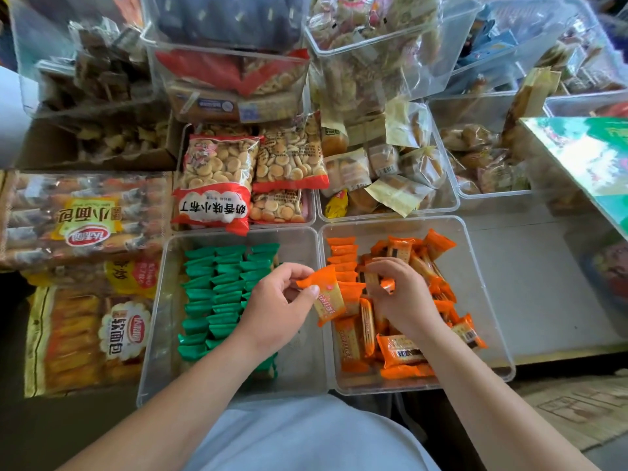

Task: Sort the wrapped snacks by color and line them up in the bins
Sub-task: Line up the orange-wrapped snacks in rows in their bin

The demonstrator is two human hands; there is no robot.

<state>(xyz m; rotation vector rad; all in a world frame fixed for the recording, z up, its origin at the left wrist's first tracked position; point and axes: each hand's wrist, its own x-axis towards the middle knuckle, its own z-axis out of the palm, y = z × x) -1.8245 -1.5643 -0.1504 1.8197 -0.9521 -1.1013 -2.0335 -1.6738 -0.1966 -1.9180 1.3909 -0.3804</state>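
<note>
Two clear plastic bins stand side by side in front of me. The left bin holds green-wrapped snacks lined up in neat rows. The right bin holds orange-wrapped snacks, a short row along its left side and a loose heap beyond. My left hand pinches one orange snack by its end, over the wall between the bins. My right hand reaches into the orange heap, its curled fingers gripping another orange snack.
Behind the two bins stand more clear bins with bags of small round biscuits and yellow-wrapped cakes. Big bread packs lie at the left. A green box juts in at the right. Stacked bins rise at the back.
</note>
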